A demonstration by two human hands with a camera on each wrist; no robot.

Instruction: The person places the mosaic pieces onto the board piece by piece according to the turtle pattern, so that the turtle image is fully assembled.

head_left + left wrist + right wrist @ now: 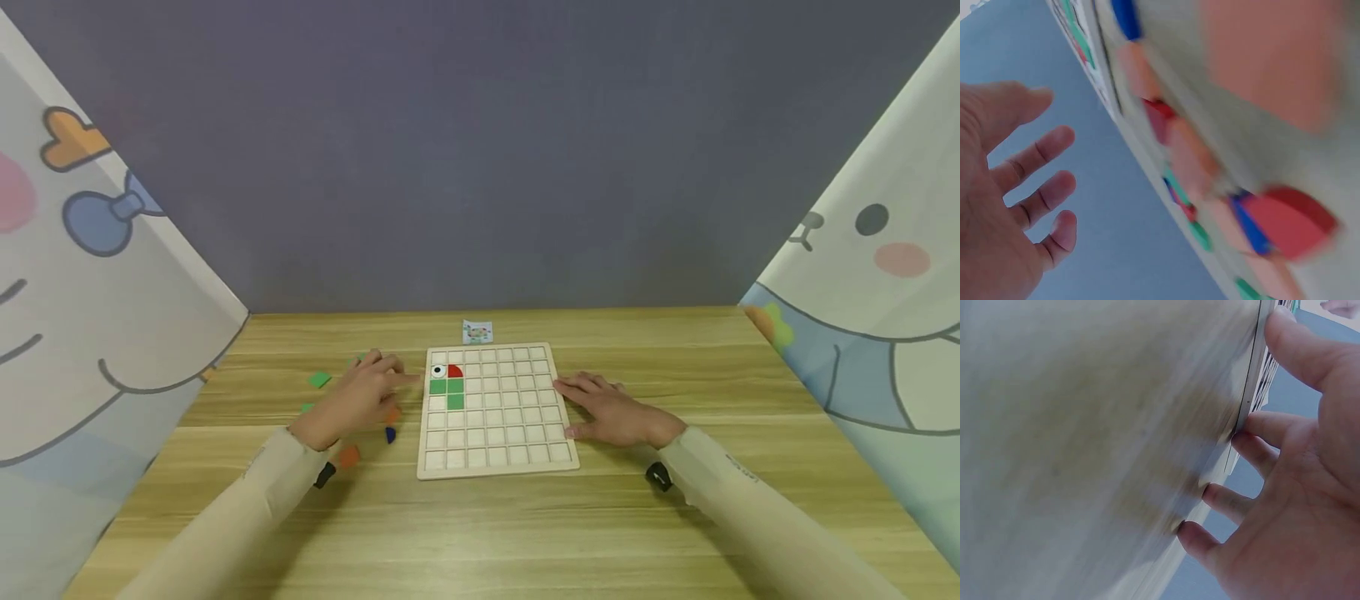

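A pale wooden grid board (498, 417) lies on the table. Green square tiles (455, 402), a red quarter-round piece (455, 372) and an eye tile (438, 371) sit in cells at its upper left. Just off the board's left edge, my left hand (363, 392) hovers with one finger pointing toward it; no piece shows between its loosely bent fingers (1054, 190) in the left wrist view. With spread fingers, my right hand (615, 412) touches the board's right edge. Its thumb (1285, 328) lies against the side of the board in the right wrist view.
Loose pieces are scattered left of the board, among them a green tile (319, 379), an orange piece (349, 457) and a dark blue piece (390, 435). Behind the board lies a small picture card (477, 332). A dark grey panel (480, 167) rises at the table's back.
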